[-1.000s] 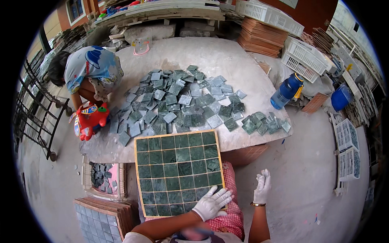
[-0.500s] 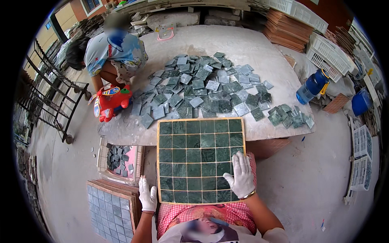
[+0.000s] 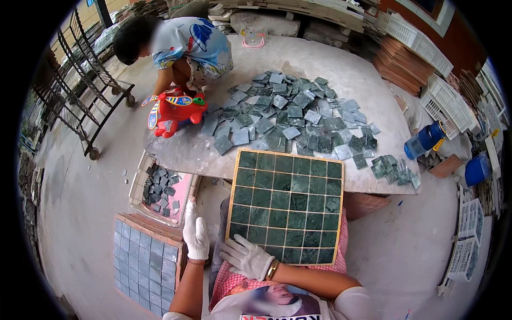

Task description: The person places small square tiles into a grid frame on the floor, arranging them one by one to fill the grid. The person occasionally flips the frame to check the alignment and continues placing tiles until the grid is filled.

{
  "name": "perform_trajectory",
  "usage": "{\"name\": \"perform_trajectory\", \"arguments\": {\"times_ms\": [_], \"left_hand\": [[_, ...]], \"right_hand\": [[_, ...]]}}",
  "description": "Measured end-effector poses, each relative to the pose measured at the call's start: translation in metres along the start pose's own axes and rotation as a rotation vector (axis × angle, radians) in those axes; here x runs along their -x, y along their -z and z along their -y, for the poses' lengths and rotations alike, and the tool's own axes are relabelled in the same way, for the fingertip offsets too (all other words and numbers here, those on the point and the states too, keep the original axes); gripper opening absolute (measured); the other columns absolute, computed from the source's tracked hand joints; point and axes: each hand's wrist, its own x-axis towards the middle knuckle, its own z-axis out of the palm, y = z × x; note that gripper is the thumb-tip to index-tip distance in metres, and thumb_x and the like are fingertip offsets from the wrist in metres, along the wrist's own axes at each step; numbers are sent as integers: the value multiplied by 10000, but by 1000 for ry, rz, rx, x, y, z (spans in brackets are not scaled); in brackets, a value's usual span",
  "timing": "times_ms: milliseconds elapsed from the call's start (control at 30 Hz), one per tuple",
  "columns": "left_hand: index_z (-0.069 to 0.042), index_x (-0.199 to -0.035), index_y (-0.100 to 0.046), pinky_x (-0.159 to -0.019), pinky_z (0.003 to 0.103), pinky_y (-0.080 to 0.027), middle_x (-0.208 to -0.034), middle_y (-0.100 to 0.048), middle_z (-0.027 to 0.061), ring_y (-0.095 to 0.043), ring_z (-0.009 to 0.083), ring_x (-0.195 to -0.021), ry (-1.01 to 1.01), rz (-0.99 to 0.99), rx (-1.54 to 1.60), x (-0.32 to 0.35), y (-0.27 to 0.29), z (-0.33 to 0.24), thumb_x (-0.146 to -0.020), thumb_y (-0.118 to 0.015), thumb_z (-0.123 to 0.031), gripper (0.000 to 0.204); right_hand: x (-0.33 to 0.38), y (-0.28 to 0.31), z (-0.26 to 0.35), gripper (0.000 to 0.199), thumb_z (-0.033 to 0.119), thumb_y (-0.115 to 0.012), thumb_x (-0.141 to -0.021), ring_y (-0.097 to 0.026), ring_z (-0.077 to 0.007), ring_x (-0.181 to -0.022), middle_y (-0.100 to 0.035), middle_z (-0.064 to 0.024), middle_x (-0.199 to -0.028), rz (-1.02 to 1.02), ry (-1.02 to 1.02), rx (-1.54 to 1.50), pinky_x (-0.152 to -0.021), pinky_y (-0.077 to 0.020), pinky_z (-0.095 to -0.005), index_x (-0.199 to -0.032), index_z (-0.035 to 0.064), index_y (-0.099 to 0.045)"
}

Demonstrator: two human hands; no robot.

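A square wooden-framed tray of dark green stone tiles (image 3: 286, 207) lies tilted over my lap, its far edge by the table. My right hand (image 3: 249, 258), in a white glove, reaches across to the tray's near left corner. Its fingers are spread and rest flat on the tiles and frame there. My left hand (image 3: 197, 230), gloved too, is held upright to the left of the tray, apart from it. Its fingers are stretched out and hold nothing. On the table (image 3: 213, 164) beyond the tray lies a pile of loose green and grey tiles (image 3: 288, 114).
Left of me stand a crate with small tiles (image 3: 140, 188) and a stack of grey-blue tile boards (image 3: 144, 261). Another person (image 3: 186, 50) crouches on the table beside a red toy plane (image 3: 178, 112). A blue bottle (image 3: 424, 140) stands at the table's right end.
My right hand has crossed from the tray's right edge to its near left corner. My left hand is still raised beside the tray. The whole view has shifted slightly.
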Motion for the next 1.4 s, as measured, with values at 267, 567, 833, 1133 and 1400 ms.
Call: {"name": "perform_trajectory", "arguments": {"times_ms": [267, 567, 833, 1133, 1400], "left_hand": [[26, -1344, -413, -1058, 434, -323, -1362, -439, 228, -411, 384, -1273, -183, 102, -367, 27, -26, -24, -924, -506, -347, 569], [-130, -1377, -438, -1093, 536, -218, -1429, -422, 71, -389, 268, -1315, -626, 738, -477, 64, -79, -56, -827, -512, -547, 695], [-54, -1354, -425, -1084, 496, -237, -1412, -371, 223, -332, 406, -1308, -193, 239, -830, 44, -5, -9, -849, -578, -398, 630], [-145, -915, -672, -1001, 500, -375, -1204, -539, 105, -451, 369, -1221, -368, 358, -454, 87, 0, -34, -667, -742, -128, 258], [-112, -936, -661, -1014, 512, -363, -1228, -529, 126, -408, 399, -1254, -228, 391, -452, 98, -6, -52, -642, -743, -125, 306]], "right_hand": [[188, 64, -27, 765, 537, -542, -829, -328, -409, -1305, -389, -251, -1368, -181, -642, 358, -1093, -214, -563, -1303, -51, -419], [266, 22, -34, 530, 189, -481, -931, -391, -377, -1282, -378, -259, -1389, -756, -1444, -43, -1058, -330, -440, -1361, -81, -328], [233, 66, -34, 463, 45, -495, -902, -490, -317, -1210, -446, -226, -1345, -1011, -1162, -250, -1003, -416, -388, -1338, -59, -380], [150, 80, -30, 318, 3, -600, -819, -624, -318, -1013, -600, -218, -1150, -717, -877, -50, -883, -517, -365, -1126, -76, -569], [168, 68, -26, 307, -13, -570, -837, -638, -287, -982, -607, -202, -1145, -850, -1007, -145, -849, -532, -349, -1139, -67, -576]]}}
